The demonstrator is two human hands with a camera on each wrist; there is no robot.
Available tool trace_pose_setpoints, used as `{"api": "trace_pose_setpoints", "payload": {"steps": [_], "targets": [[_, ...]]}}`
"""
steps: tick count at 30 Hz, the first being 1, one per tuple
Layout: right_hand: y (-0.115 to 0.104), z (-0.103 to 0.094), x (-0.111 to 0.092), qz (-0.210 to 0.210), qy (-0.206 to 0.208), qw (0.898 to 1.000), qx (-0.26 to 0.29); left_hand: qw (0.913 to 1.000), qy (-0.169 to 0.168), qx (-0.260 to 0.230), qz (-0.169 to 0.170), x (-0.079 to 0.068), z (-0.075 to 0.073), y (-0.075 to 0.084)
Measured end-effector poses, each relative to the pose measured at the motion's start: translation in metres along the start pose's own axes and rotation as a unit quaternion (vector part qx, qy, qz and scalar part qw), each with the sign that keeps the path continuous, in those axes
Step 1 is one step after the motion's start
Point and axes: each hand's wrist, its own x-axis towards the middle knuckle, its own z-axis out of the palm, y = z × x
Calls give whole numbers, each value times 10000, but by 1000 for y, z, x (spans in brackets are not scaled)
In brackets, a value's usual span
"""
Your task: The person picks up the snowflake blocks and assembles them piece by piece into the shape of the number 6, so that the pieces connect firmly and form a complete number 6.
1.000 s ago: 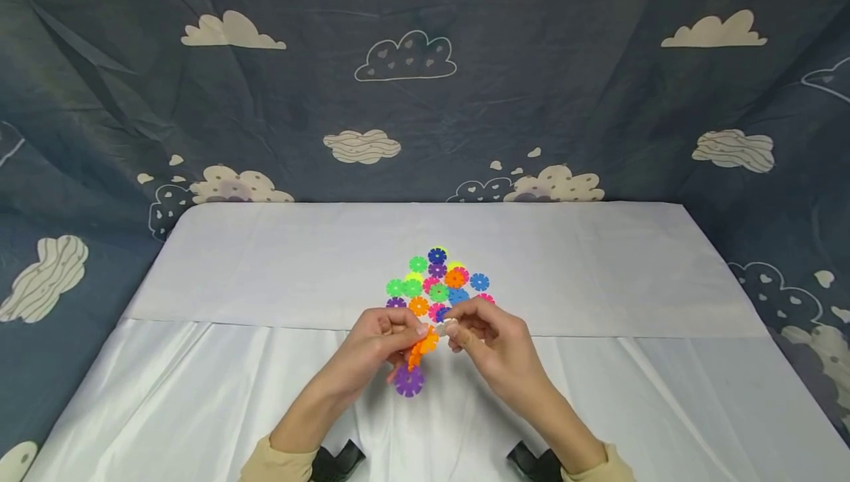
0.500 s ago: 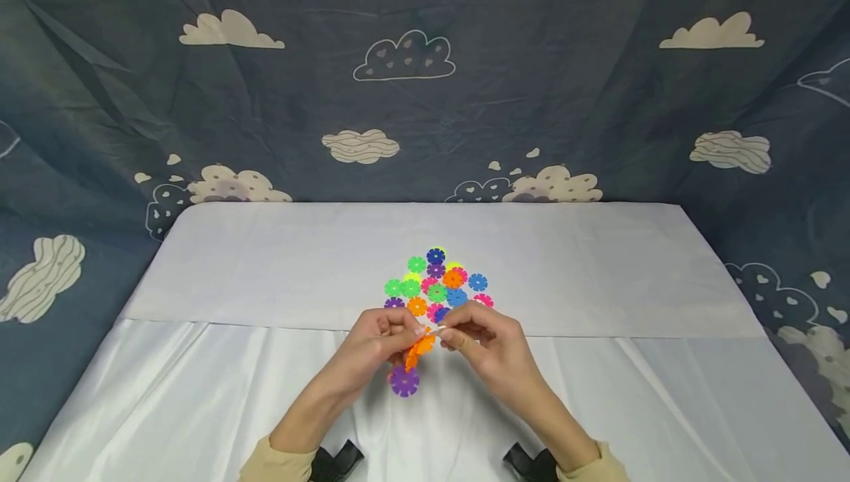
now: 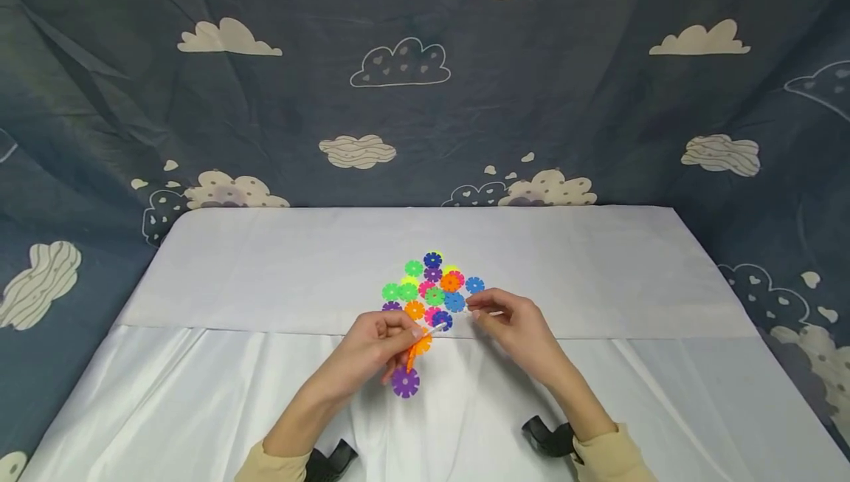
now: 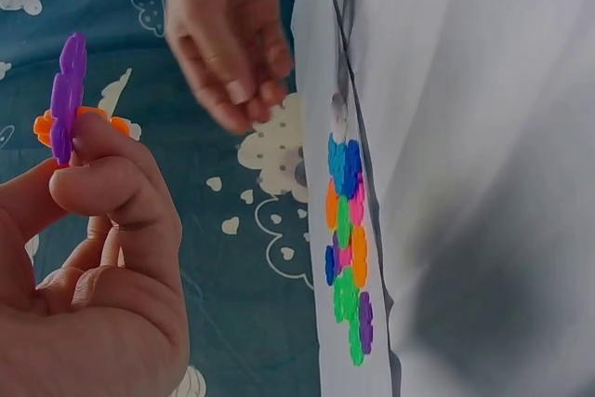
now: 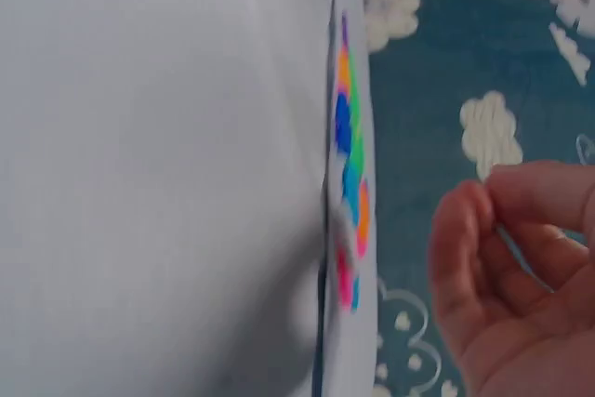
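Observation:
My left hand [image 3: 372,345] pinches a small joined build of notched plastic snowflake discs. An orange disc [image 3: 423,342] sits at the fingertips, with a white disc [image 3: 434,329] edge-on at its upper end. A purple disc [image 3: 406,382] hangs at the lower end, and the left wrist view shows that purple disc [image 4: 69,98] upright beside the orange. My right hand [image 3: 514,327] holds nothing; its loosely bent fingers hover at the right side of the loose discs, next to a light blue disc [image 3: 454,302]. Thumb and index fingertips [image 5: 479,197] are close together in the right wrist view.
Loose snowflake discs in several colours, among them a green disc [image 3: 434,296] and a dark blue disc [image 3: 441,320], lie bunched mid-table. A white cloth [image 3: 617,268] covers the table. Behind hangs a dark curtain [image 3: 584,98] with cloud prints. Black wrist mounts [image 3: 550,438] sit near both sleeves.
My right hand has pressed the white disc against the orange one, let it go and moved right and away toward the loose discs. The white disc now stays on the left hand's build.

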Motion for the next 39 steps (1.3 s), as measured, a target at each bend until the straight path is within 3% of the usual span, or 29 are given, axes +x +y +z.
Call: {"api": "trace_pose_setpoints", "payload": {"steps": [6,14,20,27,34,39], "targets": [[18,-4,3,240,191,9961,-830,9999,111,70,-13,-1,-5,0],[26,-2,2,386,-460,9918,-1132,10000,-18,42,53,1,-4,-1],[27,2,4,455,-570,9881,-1354,10000,-44,33,64,1,-4,0],[23,7,6,571,-319,9876,-1426,10000,-11,50,6,1,-6,0],[18,8,7,816,-118,9893,-1206,10000,27,-1,-54,2,-7,-1],[9,7,6,754,27,9920,-1016,9999,-49,-79,-55,2,-8,-3]]}}
